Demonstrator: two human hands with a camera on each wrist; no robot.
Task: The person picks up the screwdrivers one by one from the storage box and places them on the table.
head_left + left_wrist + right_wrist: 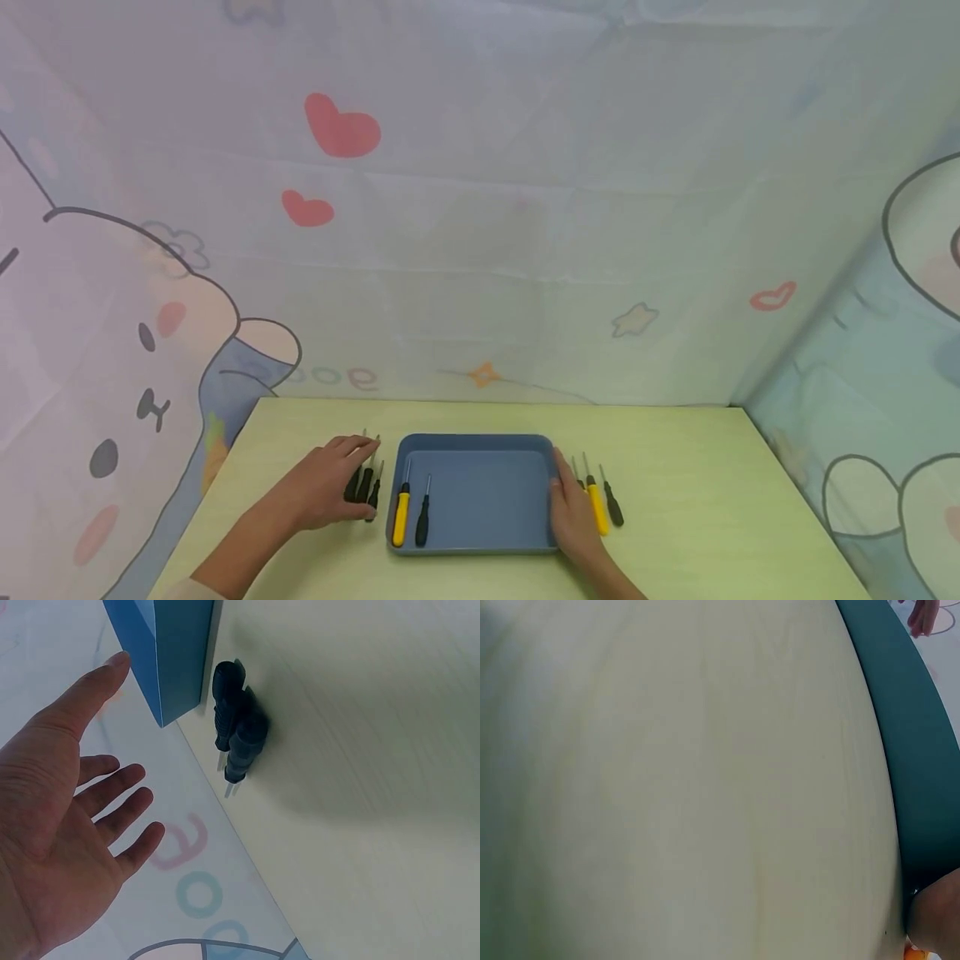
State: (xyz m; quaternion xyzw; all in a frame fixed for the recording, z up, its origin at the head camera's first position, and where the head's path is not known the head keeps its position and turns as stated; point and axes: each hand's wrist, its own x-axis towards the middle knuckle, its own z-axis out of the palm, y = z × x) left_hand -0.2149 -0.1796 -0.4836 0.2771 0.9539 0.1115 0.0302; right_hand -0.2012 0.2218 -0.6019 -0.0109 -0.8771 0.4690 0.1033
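Observation:
My left hand (330, 485) hovers over a group of black-handled screwdrivers (366, 483) left of the tray. In the left wrist view its fingers are spread and relaxed, apart from the black handles (244, 742). With my right hand (573, 512) I hold the right rim of a blue-grey tray (487, 500), the thumb at the rim; the right wrist view catches only part of this hand (937, 919) beside the tray's wall (911, 750). Inside the tray, at its left, a yellow-handled screwdriver (401, 518) and a smaller black-handled screwdriver (422, 523) lie side by side.
Right of the tray, beside my right hand, lie a yellow-and-black screwdriver (597, 504), a black screwdriver (614, 507) and another one partly hidden. Everything rests on a pale yellow-green table (697, 500). A printed cloth (480, 250) rises behind its far edge.

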